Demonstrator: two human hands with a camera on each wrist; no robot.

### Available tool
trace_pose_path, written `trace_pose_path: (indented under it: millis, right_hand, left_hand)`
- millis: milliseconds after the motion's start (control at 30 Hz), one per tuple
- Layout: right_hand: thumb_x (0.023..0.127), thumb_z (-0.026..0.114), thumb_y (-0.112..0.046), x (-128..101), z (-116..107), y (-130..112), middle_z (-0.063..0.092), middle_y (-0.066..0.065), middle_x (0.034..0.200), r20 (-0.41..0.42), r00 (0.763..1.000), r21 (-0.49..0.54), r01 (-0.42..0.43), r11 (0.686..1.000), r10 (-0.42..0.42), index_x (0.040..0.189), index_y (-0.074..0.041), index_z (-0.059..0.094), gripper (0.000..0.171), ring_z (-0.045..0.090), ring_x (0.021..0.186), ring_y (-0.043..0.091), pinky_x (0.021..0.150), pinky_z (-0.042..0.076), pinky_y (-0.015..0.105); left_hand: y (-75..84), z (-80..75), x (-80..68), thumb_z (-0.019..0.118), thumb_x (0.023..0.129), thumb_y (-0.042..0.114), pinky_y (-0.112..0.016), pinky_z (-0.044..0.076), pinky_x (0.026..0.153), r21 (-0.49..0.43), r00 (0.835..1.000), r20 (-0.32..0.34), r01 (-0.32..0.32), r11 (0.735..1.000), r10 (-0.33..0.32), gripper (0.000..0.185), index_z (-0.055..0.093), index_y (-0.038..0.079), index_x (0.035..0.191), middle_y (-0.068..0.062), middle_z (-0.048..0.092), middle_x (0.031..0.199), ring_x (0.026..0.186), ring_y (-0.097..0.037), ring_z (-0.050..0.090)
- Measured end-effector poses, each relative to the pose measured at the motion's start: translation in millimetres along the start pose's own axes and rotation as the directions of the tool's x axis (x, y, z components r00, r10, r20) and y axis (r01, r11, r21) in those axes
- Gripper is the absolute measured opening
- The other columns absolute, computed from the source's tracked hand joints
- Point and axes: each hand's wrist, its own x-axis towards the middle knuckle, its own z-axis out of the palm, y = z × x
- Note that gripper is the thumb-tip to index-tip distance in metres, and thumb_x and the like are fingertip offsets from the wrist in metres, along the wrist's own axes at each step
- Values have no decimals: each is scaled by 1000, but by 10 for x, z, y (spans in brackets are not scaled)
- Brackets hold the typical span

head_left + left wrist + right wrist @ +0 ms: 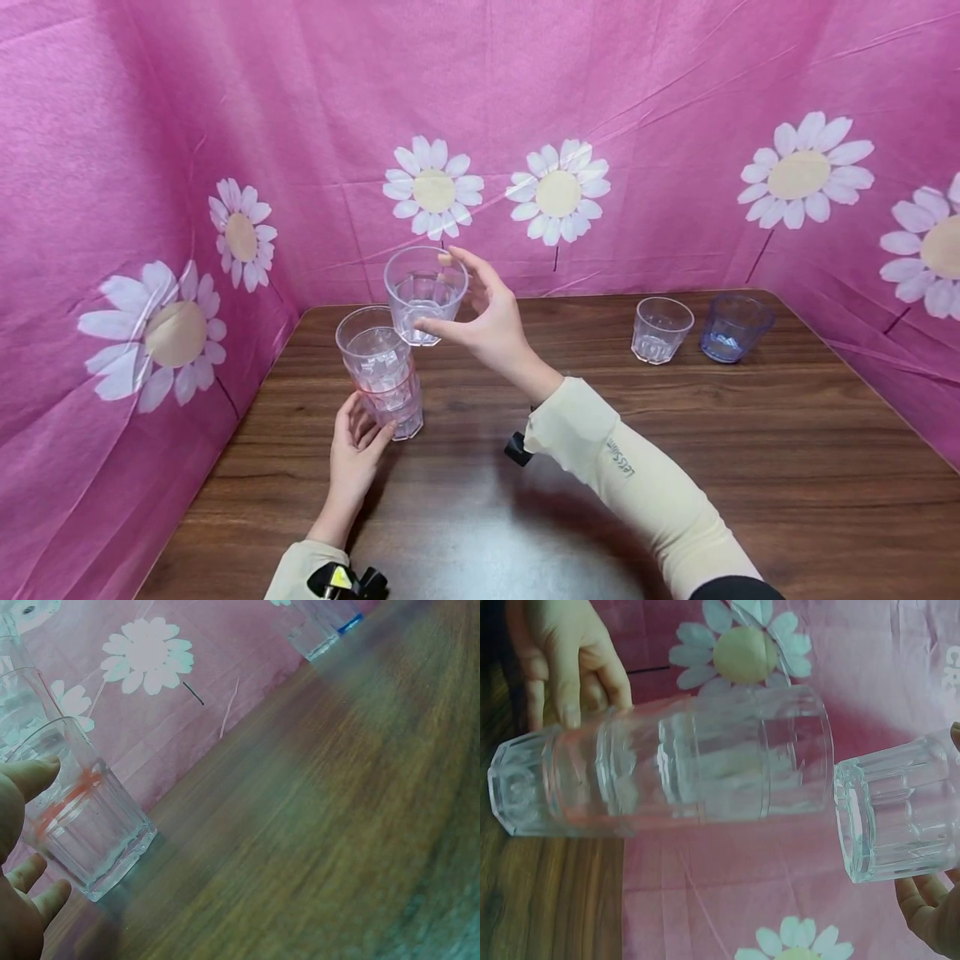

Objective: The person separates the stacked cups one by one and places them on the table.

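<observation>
A clear tumbler (420, 287) is in my right hand (495, 325), pinched between thumb and fingers with its mouth upward. It hangs up and to the right of a tall stack of nested tumblers (377, 360). The right wrist view shows the tumbler's base (853, 825) right at the stack's top rim (826, 750). One tumbler low in the stack has a reddish tint. My left hand (356, 454) holds the stack near its lower part, thumb on one side and fingers on the other. Its thumb (34, 778) overlaps the glass in the left wrist view.
At the back right of the wooden table (540, 517) stand a clear tumbler (662, 329) and a blue tumbler (735, 329), side by side. Pink cloth (337, 125) with white flowers hangs behind the table and along both sides.
</observation>
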Motion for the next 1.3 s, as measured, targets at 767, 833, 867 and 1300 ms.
trace_pose_path:
  millis: [767,833,867,1300]
  right_hand:
    - [68,87,7,-192,-364,305,59,14,132,-67,989,-42,-132,990,129,143,-4,48,86,59,120,32,100,49,41]
    - [68,87,8,-211,-395,335,58,16,133,-71,987,-44,-147,988,143,143,-3,47,86,59,119,33,101,48,46]
    - [68,87,8,-221,-410,353,58,17,133,-72,986,-44,-153,987,150,143,-2,47,86,58,120,34,102,47,48]
    - [66,85,13,-328,-620,594,55,23,135,-135,960,-39,-254,966,247,143,5,44,87,56,120,38,106,44,42]
  left_hand:
    - [-6,3,0,64,86,-16,-15,46,90,-4,1000,0,-5,1000,5,68,30,-9,145,-30,41,144,111,2,51]
    - [1,2,0,64,86,-16,-15,45,91,-2,1000,2,0,1000,0,69,30,-9,146,-30,40,145,112,2,50]
    - [1,2,0,64,86,-16,-15,45,91,-1,1000,3,1,1000,-1,69,30,-9,146,-30,40,145,112,2,50]
    - [3,3,0,65,86,-15,-15,45,90,10,1000,1,4,1000,-4,69,31,-8,146,-29,40,146,113,1,50]
